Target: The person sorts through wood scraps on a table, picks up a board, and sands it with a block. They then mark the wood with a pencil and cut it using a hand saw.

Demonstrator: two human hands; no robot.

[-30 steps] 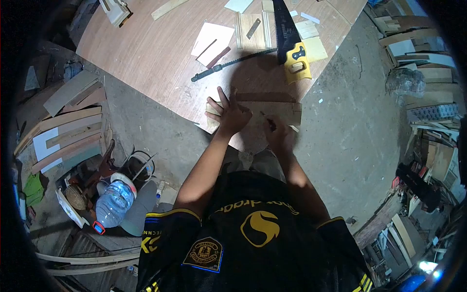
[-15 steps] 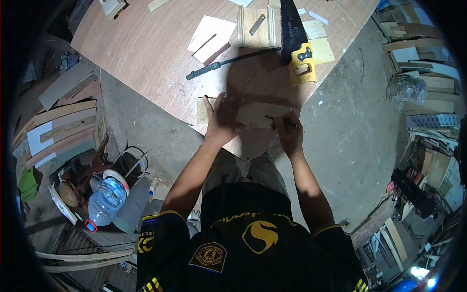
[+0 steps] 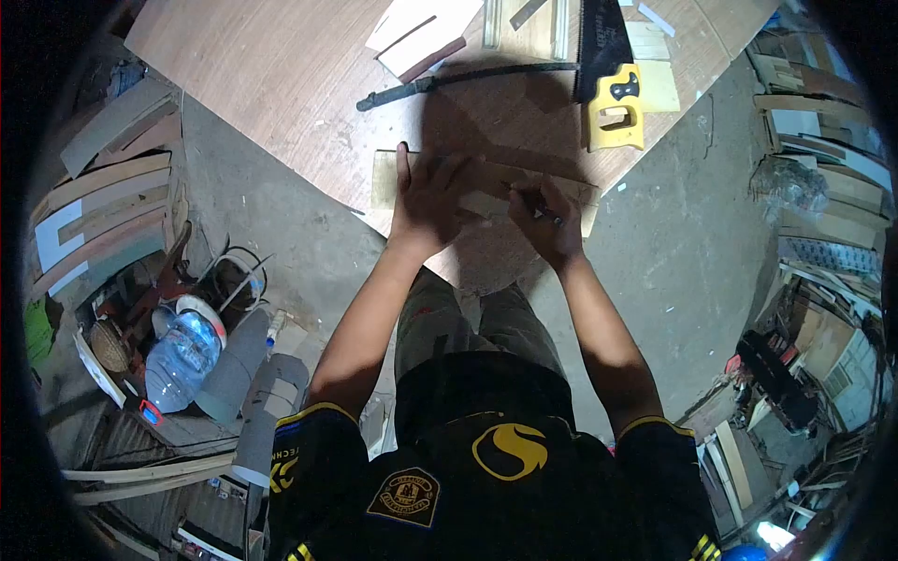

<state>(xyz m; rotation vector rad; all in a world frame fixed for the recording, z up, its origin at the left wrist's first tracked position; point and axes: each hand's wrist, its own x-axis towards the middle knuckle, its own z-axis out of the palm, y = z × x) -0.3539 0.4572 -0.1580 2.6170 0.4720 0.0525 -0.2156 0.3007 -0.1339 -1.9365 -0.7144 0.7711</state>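
Note:
A long wooden board (image 3: pixel 384 179) lies across the near corner of the table, mostly in shadow. My left hand (image 3: pixel 426 206) rests flat on its left part, thumb and fingers spread. In my right hand (image 3: pixel 552 224) is a slim dark pencil (image 3: pixel 514 191), pinched with its point down at the board's surface; shadow hides whether it touches. Beyond the board lies a long thin dark tool with a handle (image 3: pixel 398 96). A handsaw (image 3: pixel 615 107) with a yellow handle and dark blade lies farther right, over the end of that tool.
Past the tools are a white sheet (image 3: pixel 402 30), a dark wooden strip (image 3: pixel 432 60) and a framed wood panel (image 3: pixel 524 35) with a small metal plate on it. Wood offcuts (image 3: pixel 103 192) are stacked at left, near a large plastic bottle (image 3: pixel 182 360). More timber (image 3: pixel 823 107) lines the right side.
My right hand has brought the pencil up and inward to the board, with the fingers more curled. My left hand has flattened out on the board. The whole view has shifted slightly.

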